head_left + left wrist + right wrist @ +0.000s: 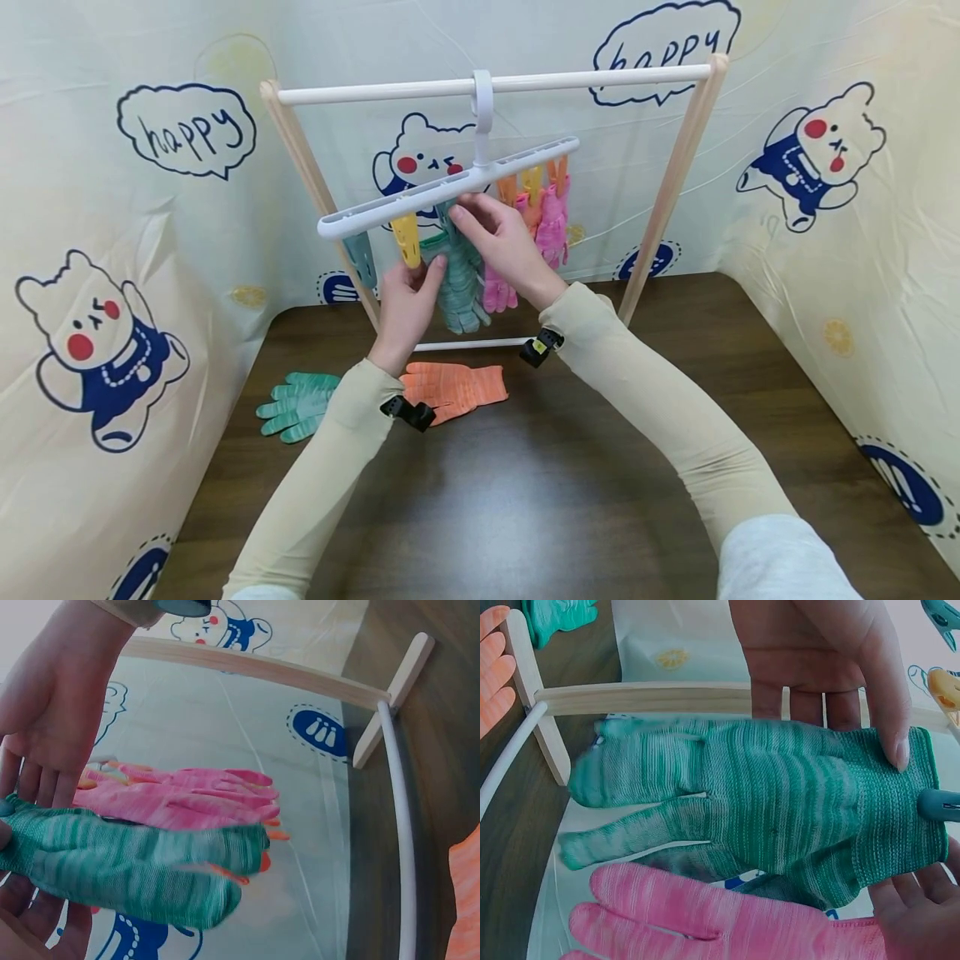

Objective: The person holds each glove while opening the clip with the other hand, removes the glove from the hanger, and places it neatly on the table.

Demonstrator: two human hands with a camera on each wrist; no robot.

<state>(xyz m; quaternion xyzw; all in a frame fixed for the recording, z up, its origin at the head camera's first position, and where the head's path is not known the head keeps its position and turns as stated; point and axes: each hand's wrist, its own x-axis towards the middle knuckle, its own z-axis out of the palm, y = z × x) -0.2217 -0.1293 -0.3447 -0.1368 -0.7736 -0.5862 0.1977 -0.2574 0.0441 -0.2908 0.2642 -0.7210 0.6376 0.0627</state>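
Note:
A green striped knit glove (pixel 459 287) hangs fingers down under a white clip hanger (pixel 405 202). My left hand (pixel 406 304) pinches its cuff, thumb in front and fingers behind, just below a yellow clip (pixel 406 240). A teal clip (pixel 939 805) sits over the middle of the cuff in the right wrist view. Up at this clip, my right hand (pixel 513 246) pinches it by thumb and forefinger; its other fingers extend behind the glove. Pink gloves (pixel 553 225) hang from orange clips (pixel 557 172) beyond my right hand. An orange glove (pixel 531 215) hangs among them.
The hanger hooks over the white rod (pixel 375 90) of a wooden-legged rack (pixel 675 183). Another teal clip (pixel 361 260) hangs at the hanger's left end. On the brown table (pixel 525 492) lie a green glove (pixel 300 404) and an orange glove (pixel 453 390).

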